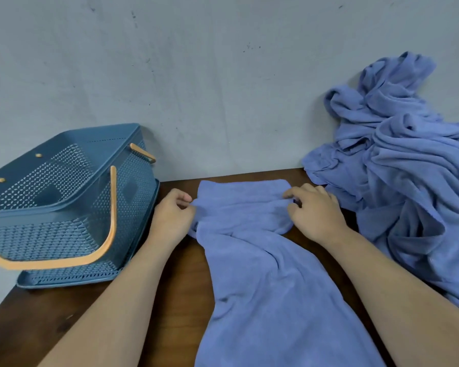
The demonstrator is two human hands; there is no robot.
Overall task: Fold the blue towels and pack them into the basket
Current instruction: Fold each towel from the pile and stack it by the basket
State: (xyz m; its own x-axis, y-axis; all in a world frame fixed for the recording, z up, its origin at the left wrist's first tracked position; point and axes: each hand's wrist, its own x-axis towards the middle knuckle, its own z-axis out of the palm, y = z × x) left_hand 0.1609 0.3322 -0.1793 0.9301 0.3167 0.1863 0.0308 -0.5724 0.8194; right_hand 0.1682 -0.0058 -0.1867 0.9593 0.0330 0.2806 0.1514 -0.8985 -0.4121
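The heap of unfolded towels [408, 168] sits on my right, the basket [51, 234] on my left. Between them the towel [263, 274] lies on the table: soft, limp and light, best held at the corners. My left hand [172, 215] and right hand [316, 210] each pinch its far folded edge

basket [51, 239]: dark blue, perforated, orange-handled, standing upright.
towel [263, 260]: light blue, lying stretched out just right of the basket, far end wrinkling.
towel pile [408, 181]: same blue, sitting crumpled, well right of the basket.
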